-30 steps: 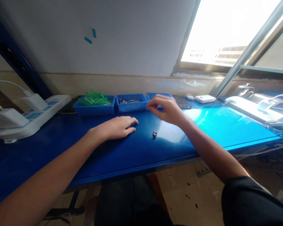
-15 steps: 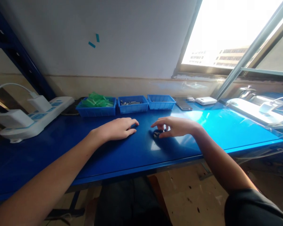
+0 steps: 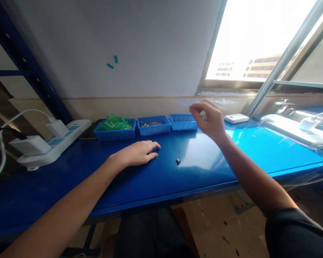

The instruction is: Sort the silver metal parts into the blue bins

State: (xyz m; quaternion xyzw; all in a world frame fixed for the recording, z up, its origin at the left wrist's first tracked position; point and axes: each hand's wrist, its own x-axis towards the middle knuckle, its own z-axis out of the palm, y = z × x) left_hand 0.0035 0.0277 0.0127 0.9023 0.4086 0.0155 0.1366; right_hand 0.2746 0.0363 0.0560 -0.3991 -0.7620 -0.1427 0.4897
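While our left hand point(image 3: 140, 152) is resting on the blue tabletop point(image 3: 140, 186), its grip is lying apart, thumb and fingertips leaving a clear gap. And over on the other side, our right hand point(image 3: 211, 122) is hanging above the tabletop, overlapping the end of the right bin point(image 3: 184, 126) in our view! The fingers are bending in toward the thumb, yet we are not managing to tell whether that grip is holding anything; a pale spot is showing among the fingers, too blurred for us to name. Down between the two hands, a small metal part point(image 3: 178, 161) is lying on the tabletop, closer to the front edge and touching neither hand. Along the back, three blue bins are lining up: the left bin point(image 3: 115, 135) is brimming with green plastic pieces point(image 3: 113, 123), the middle bin point(image 3: 154, 132) is holding metal cylinders point(image 3: 151, 124), and the right bin is sitting just beside it. Farther right, a white rounded device point(image 3: 236, 118) is lying flat, and at far left a white power strip point(image 3: 44, 159) is carrying two white adapters point(image 3: 32, 145).
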